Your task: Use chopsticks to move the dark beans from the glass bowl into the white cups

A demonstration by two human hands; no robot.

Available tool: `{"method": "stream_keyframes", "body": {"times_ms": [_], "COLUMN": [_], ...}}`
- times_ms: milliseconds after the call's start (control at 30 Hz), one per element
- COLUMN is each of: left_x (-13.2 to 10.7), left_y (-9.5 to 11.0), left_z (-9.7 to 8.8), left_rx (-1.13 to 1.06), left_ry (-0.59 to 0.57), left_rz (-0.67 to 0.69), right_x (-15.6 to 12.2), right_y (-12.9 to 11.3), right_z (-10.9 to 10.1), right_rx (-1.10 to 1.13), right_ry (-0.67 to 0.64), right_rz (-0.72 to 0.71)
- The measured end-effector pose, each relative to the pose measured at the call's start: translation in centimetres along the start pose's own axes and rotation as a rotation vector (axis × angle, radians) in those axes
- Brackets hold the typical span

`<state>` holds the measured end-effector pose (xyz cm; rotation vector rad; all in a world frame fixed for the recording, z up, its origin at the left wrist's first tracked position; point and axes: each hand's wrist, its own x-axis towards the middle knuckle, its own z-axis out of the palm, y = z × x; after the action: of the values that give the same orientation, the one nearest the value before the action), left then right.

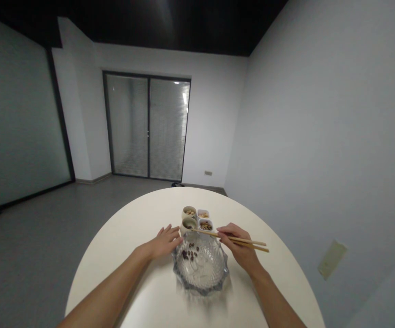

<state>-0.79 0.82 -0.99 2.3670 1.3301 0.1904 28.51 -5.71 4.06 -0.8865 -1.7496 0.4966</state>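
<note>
Nearest, both forearms and the near side of the round table, cut off at the bottom. Between the wrists, a clear glass bowl with a scalloped rim, dark seeds scattered in its far left part. At the bowl's left, the left hand, loosely open, palm down, fingertips just beside the rim; contact hard to judge. At the right, the right hand, closed on a pair of chopsticks, tips at the near left cup; cannot tell if pinching a seed. Beyond the bowl, grouped closely, that cup with contents partly hidden, a near white dish of mixed pieces, a far left cup of pale pieces and a far white dish of orange bits, any marking too small to read. Broad tabletop out to the curved edge, left and right. Farther, a dark object mostly behind the table's far edge, a wall plate, glass doors with blinds.
</note>
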Motion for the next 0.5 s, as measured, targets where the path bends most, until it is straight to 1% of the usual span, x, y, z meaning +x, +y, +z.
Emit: {"method": "stream_keyframes", "body": {"times_ms": [67,133,267,400,500], "left_x": [-0.1,-0.2,-0.4,-0.6,-0.7], "left_y": [0.3,0.6,0.9,1.1,1.2], "left_z": [-0.1,-0.2,-0.4,-0.5,-0.7], "left_rx": [-0.001,-0.004,-0.007,-0.016,-0.006], "left_ry": [-0.002,-0.002,0.002,-0.003,-0.016], "left_rz": [-0.002,-0.003,-0.006,-0.001,-0.009], "right_x": [0.0,0.1,0.2,0.2,0.3], "right_y": [0.3,0.5,0.6,0.3,0.0], "right_z": [0.4,0.7,0.9,0.6,0.6], "right_rx": [-0.014,-0.044,-0.093,-0.108,-0.11], "right_ry": [0.047,0.057,0.047,0.078,0.05], "right_rz": [-0.031,-0.045,-0.022,0.007,0.029]}}
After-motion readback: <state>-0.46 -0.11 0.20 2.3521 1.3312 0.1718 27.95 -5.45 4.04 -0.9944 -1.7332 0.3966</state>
